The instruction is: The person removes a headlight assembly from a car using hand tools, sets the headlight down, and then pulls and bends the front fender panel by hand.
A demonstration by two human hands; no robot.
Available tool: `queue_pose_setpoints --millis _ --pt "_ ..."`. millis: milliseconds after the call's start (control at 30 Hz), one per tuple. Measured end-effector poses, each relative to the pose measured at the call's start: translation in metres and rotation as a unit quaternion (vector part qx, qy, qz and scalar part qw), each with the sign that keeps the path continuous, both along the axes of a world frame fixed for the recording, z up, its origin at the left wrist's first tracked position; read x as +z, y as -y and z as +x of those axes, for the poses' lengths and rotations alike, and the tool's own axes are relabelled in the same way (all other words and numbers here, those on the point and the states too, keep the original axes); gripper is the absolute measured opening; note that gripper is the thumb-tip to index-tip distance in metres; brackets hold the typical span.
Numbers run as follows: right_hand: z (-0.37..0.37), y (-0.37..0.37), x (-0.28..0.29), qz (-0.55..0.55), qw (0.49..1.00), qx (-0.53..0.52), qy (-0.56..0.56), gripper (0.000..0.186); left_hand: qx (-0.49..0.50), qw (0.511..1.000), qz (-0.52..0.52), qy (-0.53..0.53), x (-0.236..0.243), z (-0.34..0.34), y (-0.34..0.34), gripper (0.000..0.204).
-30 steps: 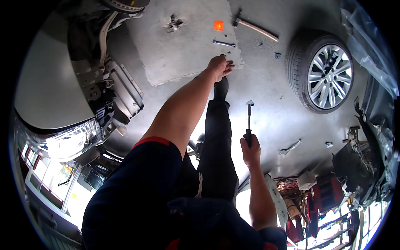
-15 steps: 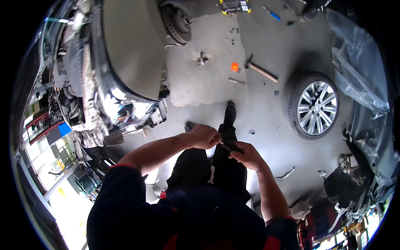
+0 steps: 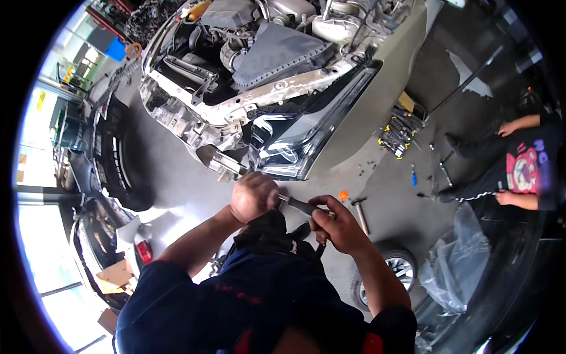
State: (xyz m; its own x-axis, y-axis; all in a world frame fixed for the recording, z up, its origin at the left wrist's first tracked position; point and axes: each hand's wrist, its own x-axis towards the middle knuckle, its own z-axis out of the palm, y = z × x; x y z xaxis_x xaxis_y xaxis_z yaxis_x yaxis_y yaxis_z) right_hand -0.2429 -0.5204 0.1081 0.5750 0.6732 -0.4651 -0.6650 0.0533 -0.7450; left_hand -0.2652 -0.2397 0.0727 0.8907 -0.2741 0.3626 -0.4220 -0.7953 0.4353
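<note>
My right hand (image 3: 337, 224) is closed on the grey handle of what looks like a screwdriver (image 3: 302, 206). Its metal shaft points left, into the curled fingers of my left hand (image 3: 254, 199), which is closed at the shaft's end. The tip is hidden by that fist. Both hands are in front of my body, just on the near side of a car's front corner. The headlight (image 3: 289, 141) sits directly beyond my hands, with the pale fender (image 3: 368, 109) to its right. Past the exposed front frame (image 3: 230, 109) lies the open engine bay with a dark airbox (image 3: 280, 56).
A person (image 3: 522, 165) is at the right, near an open tool case (image 3: 396, 137). A hammer (image 3: 361, 217), an orange piece (image 3: 344, 194) and a blue-handled tool (image 3: 414, 178) lie on the floor. A wheel (image 3: 401, 265), plastic sheeting (image 3: 457, 265) and a removed bumper (image 3: 115, 156) surround me.
My view has swung left toward the car, so headlight and engine bay now fill the top and the wheel sits lower. Both hands stay together at the screwdriver, now before the headlight.
</note>
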Motion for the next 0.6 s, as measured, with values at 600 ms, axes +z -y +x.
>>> queue_pose_setpoints --millis 600 --pt "0.392 -0.037 0.146 -0.544 0.698 -0.01 0.466 0.035 0.398 0.563 -0.423 -0.588 -0.231 0.046 -0.123 0.051"
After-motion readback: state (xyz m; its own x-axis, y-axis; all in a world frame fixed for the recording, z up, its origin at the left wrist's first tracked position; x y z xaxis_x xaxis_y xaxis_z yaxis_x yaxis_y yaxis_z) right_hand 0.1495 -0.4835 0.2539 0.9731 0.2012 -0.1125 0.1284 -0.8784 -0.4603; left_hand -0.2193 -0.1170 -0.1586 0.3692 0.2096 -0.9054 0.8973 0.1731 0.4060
